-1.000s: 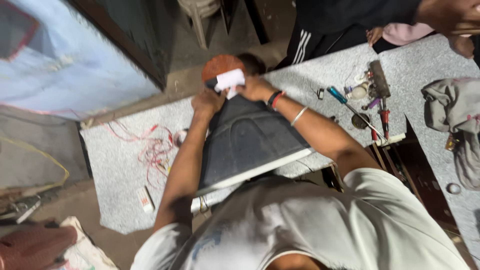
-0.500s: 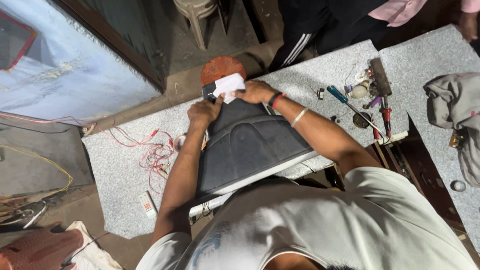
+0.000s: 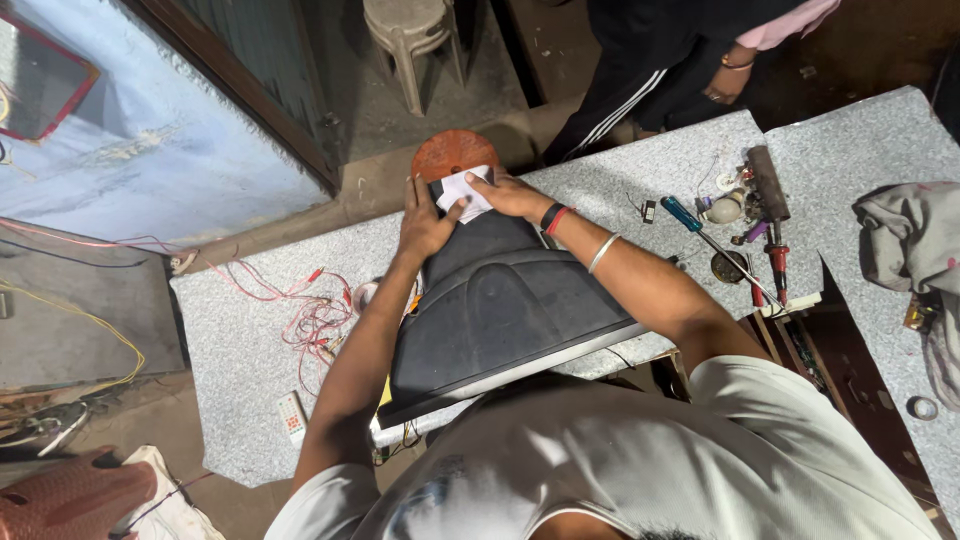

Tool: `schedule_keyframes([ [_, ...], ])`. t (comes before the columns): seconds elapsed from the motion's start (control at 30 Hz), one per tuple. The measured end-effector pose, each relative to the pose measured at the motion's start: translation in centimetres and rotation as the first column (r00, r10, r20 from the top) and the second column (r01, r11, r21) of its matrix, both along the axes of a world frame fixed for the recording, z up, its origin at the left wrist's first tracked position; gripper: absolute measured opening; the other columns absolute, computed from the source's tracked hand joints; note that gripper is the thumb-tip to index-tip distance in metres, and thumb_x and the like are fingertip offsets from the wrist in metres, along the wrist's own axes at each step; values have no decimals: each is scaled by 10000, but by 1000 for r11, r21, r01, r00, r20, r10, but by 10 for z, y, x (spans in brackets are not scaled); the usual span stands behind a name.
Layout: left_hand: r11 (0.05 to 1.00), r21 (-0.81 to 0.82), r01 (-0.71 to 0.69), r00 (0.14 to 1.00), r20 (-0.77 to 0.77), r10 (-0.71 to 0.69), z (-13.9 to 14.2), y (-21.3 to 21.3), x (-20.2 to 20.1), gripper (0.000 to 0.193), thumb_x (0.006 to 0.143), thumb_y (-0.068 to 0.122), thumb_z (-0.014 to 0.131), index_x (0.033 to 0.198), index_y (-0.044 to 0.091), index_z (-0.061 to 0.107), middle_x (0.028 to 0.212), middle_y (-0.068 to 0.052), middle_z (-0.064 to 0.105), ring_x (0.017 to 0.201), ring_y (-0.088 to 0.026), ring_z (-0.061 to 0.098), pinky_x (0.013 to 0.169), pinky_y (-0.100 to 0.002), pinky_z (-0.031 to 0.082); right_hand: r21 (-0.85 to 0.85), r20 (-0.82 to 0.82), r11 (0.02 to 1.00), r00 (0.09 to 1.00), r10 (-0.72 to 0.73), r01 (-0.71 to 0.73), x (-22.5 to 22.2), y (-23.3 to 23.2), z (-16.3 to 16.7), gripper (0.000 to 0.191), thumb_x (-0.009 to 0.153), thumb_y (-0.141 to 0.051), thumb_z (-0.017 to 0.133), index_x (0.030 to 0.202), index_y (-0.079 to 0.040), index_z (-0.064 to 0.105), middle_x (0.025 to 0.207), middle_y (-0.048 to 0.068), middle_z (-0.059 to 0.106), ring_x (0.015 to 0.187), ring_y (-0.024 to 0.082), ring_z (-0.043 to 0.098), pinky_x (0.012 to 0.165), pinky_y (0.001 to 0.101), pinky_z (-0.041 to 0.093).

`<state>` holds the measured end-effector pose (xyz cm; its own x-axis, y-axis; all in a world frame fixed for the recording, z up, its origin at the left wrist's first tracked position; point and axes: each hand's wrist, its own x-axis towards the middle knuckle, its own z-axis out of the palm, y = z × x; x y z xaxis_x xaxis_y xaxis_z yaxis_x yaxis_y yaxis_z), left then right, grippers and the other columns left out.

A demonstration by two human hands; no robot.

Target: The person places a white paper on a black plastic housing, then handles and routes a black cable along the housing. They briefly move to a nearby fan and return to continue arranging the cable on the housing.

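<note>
A dark grey, ridged television back casing [image 3: 500, 310] lies face-down at the counter's [image 3: 240, 360] near edge, tapering toward the far edge. There, the left hand [image 3: 425, 220] presses flat against its narrow end, while the right hand [image 3: 510, 195] pinches a white cloth [image 3: 462, 190].

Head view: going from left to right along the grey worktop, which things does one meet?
Red wires → left hand → white paper → right hand → blue-handled screwdriver → red-handled tool → grey cloth.
</note>
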<state>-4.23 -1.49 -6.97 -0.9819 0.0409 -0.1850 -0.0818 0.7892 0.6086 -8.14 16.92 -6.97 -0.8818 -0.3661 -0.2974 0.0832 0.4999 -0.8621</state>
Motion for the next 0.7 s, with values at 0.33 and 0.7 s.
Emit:
schedule_keyframes([
  [0.33,999,-38,-10,971,-239,1,3,12,-51,451,1017,436,532,1232,85,718,1217,-178,661,1172,-383,582,970,-466,459,287,-282,955,946,158,-73,-12,-22,11,693,1067,-522,436,1549,-28,366,1571,293,336,1463,468,301,1174,446,300],
  [0.7,513,839,-180,975,83,207,-37,-8,-58,428,1024,389,661,868,-1,747,814,7,662,750,-108,552,716,-292,447,-390,-87,917,988,-124,80,-35,-11,1,614,1115,-539,490,1379,1,614,1325,121,670,1238,195,589,1082,325,440],
])
